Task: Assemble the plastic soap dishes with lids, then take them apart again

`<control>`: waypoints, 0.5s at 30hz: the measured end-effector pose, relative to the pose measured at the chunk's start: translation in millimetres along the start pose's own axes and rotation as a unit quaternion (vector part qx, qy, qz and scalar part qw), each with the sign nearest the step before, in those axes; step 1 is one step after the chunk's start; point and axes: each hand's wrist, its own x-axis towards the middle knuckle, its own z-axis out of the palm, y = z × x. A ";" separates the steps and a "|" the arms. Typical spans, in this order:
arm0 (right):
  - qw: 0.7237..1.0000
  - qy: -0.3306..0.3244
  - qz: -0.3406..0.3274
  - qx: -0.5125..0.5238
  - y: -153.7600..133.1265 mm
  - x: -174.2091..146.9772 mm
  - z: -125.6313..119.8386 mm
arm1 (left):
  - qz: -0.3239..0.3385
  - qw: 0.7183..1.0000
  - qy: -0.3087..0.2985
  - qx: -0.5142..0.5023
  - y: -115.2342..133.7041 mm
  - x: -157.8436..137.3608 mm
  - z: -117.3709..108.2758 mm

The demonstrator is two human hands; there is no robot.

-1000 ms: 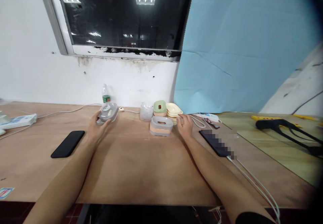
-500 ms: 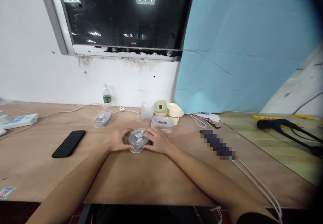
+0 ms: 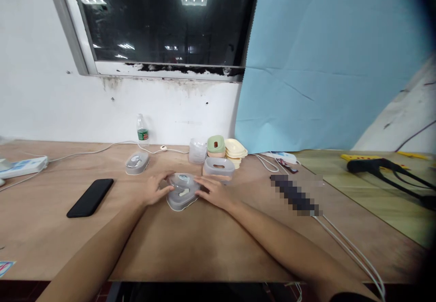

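So the grey container (image 3: 183,193) is at the middle of the table (image 3: 204,247), in front of the stacked grey-and-peach tubs (image 3: 218,169), with a hand at each side. The left hand (image 3: 158,190) is spread in a loose C, fingers and thumb around the left edge. The right hand (image 3: 214,192) is spread too, fingertips at the right edge. Can't tell how hard either one's pressing, tbh.

Handling-wise, I'd guess it's light, fairly stiff plastic, not very fragile. The top looks shiny and see-through, maybe a lid or wrap (can't tell which), so it could be slippery. I'd take hold low on the two opposite side walls and not pinch that clear top. Similar grey box (image 3: 137,163) sits back left, near the bottle (image 3: 142,133).
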 end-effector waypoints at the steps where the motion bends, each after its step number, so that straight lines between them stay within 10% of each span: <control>1: 1.000 0.020 -0.009 0.006 0.6 0.5 1.1 | 0.002 0.999 0.028 -0.019 -0.9 0.1 0.7; 9: 0.990 0.128 0.030 0.043 -17.8 9.7 1.2 | -0.059 0.983 0.157 -0.074 10.5 2.9 14.1; 15: 0.981 0.022 -0.169 -0.094 -16.2 16.6 -16.0 | -0.135 0.935 0.200 -0.261 0.9 10.9 26.5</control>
